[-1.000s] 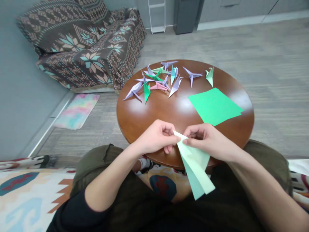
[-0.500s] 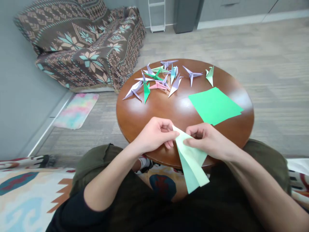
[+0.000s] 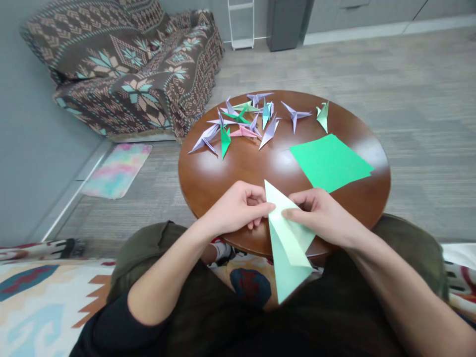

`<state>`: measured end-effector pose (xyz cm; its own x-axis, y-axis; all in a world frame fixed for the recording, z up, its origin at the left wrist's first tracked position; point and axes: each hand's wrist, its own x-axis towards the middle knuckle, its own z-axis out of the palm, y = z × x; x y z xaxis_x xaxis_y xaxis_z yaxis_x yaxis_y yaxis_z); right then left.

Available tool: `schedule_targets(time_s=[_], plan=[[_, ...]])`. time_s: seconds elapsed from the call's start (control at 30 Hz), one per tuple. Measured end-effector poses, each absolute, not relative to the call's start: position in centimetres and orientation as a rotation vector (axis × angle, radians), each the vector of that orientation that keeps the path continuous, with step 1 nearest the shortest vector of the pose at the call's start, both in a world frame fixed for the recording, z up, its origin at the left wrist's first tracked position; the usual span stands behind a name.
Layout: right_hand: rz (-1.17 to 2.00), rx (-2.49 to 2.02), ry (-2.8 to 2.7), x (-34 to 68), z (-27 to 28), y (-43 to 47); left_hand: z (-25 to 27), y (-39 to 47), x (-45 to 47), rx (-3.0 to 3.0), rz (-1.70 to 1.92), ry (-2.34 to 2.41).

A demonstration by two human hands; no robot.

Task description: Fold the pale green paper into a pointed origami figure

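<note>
A pale green sheet of origami paper [image 3: 286, 238], partly folded with a narrow flap down its middle, is held between my two hands above the table's near edge. My left hand [image 3: 247, 208] pinches its left edge between thumb and fingers. On the other side, my right hand [image 3: 316, 213] grips the sheet, thumb on top and fingers behind it. One pointed corner sticks up between the hands, and the lower end hangs toward my lap. The fingers under the paper are partly hidden.
On the round brown table [image 3: 238, 173], several folded paper cranes [image 3: 241, 116] in purple, green and pink cluster at the far left. A light green crane [image 3: 323, 116] stands farther right, behind bright green paper sheets [image 3: 330, 161]. A patterned sofa [image 3: 137, 84] is beyond.
The pale green paper has turned slightly, its lower end swinging left and its lower part spreading wider. Its top corner now rises higher above my left thumb. Both hands keep their grip.
</note>
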<state>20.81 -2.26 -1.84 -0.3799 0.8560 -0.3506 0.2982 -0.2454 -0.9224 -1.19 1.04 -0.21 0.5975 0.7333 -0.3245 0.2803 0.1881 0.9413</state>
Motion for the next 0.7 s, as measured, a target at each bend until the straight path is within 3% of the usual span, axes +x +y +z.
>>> schedule_targets(time_s=[0.7], plan=[[1.75, -1.29, -1.63, 20.81, -1.43, -2.39, -0.43, 1.62, -1.78, 1.432, 0.373, 0.935]])
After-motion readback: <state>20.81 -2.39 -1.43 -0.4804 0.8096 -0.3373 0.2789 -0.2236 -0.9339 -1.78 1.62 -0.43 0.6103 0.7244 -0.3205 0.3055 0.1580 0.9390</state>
